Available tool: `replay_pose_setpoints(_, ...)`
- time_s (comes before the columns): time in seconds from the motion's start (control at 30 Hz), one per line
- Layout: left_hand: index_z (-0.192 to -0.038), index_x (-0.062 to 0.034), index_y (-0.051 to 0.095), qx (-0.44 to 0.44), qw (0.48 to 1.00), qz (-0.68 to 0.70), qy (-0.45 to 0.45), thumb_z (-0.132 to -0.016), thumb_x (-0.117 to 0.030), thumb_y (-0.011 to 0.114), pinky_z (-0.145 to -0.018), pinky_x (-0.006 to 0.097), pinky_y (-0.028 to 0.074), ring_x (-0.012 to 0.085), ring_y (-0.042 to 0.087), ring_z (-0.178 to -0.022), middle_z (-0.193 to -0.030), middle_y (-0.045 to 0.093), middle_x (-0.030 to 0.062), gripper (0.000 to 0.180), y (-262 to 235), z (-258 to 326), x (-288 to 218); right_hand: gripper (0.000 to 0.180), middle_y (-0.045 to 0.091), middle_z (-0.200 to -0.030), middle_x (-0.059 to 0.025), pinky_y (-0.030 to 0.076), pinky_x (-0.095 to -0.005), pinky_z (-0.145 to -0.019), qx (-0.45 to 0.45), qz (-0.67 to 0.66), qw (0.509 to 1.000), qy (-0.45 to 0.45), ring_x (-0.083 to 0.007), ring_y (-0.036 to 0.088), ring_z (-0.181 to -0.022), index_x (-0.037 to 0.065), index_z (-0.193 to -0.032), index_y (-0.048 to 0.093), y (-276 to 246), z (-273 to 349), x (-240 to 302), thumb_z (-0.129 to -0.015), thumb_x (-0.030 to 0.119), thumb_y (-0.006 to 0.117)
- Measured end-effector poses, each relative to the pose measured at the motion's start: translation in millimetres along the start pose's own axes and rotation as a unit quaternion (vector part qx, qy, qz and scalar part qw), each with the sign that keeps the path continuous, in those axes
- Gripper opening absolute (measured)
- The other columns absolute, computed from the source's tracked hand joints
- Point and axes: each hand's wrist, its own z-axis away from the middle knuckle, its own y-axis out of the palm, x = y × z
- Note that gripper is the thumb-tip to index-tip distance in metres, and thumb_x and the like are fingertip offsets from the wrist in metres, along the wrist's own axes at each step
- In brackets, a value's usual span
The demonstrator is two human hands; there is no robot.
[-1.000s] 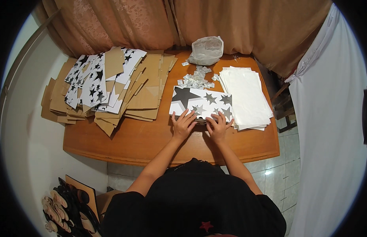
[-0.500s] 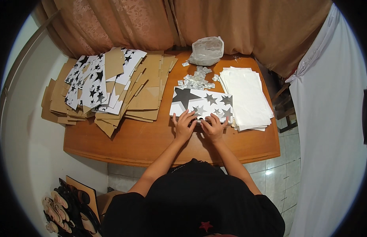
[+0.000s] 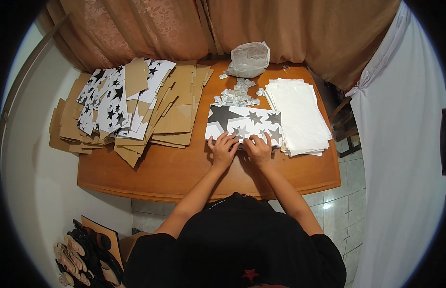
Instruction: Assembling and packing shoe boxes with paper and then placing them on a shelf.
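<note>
A white cardboard box [image 3: 242,118] printed with black and grey stars lies closed on the wooden table in front of me. My left hand [image 3: 224,150] grips its near edge, fingers on the lid and thumb low at the front. Close beside it, my right hand [image 3: 258,148] holds the same edge with bent fingers, its fingertips meeting near the middle of the front. Between the two hands the front flap is mostly hidden. Just beyond the box lies a heap of small clear sachets [image 3: 238,96].
An open translucent plastic bag [image 3: 250,60] stands at the back of the table [image 3: 194,173]. To the right is a stack of white paper sheets [image 3: 300,120]. Flat brown cardboard pieces [image 3: 172,120] and star-printed ones [image 3: 110,108] pile up on the left. Shoes [image 3: 81,257] stand at lower left.
My right hand has shifted slightly left and up along the box's near edge, its fingers bending more. The left hand and the box stay almost in place.
</note>
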Motion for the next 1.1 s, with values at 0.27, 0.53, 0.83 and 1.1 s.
replay_pose_setpoints(0.27, -0.088, -0.0167, 0.066, 0.002, 1.0, -0.013, 0.01, -0.075, -0.021, 0.068, -0.099, 0.053, 0.014, 0.0186, 0.05, -0.11, -0.104, 0.062, -0.0061, 0.013, -0.2, 0.1, 3.3, 0.023, 0.056, -0.085, -0.0016, 0.032, -0.0403, -0.09, 0.0, -0.034, 0.997, 0.062, -0.0164, 0.057, -0.073, 0.014, -0.092, 0.059, -3.4, -9.1, 6.1, -0.072, 0.023, 0.067)
replay_pose_setpoints(0.53, -0.081, -0.0177, 0.068, 0.033, 0.999, -0.025, -0.002, -0.073, -0.021, 0.069, -0.097, 0.051, 0.014, 0.0182, 0.048, -0.113, -0.103, 0.062, -0.0075, 0.009, -7.6, -1.6, -1.2, 0.048, 0.053, -0.113, -0.0119, 0.016, -0.0615, -0.099, 0.061, -0.06, 0.984, 0.153, -0.0282, 0.039, -0.119, 0.009, -0.111, 0.055, -13.6, -46.9, -55.8, -0.072, 0.034, 0.067)
replay_pose_setpoints(0.83, -0.105, -0.0156, 0.061, -0.078, 0.981, -0.067, -0.164, -0.084, -0.034, 0.056, -0.099, 0.054, 0.014, 0.0292, 0.034, -0.124, -0.129, 0.045, 0.0069, 0.028, -28.4, 45.7, -23.9, 0.039, 0.059, -0.101, -0.0121, 0.009, -0.0698, -0.097, 0.322, -0.033, 0.929, 0.177, -0.0317, 0.044, -0.111, 0.008, -0.093, 0.066, -26.2, -51.0, -85.3, -0.074, 0.042, 0.062)
replay_pose_setpoints(1.1, -0.137, 0.0004, 0.025, -0.047, 0.913, 0.137, -0.382, -0.09, -0.043, 0.045, -0.106, 0.042, 0.019, 0.0381, 0.024, -0.129, -0.141, 0.024, 0.0231, 0.067, 24.7, 145.8, -70.1, 0.039, 0.063, -0.088, -0.0112, 0.047, -0.031, -0.072, 0.464, -0.43, 0.749, 0.198, -0.0171, 0.059, -0.079, -0.004, -0.098, 0.059, -10.7, 10.5, -97.3, -0.078, 0.029, 0.067)
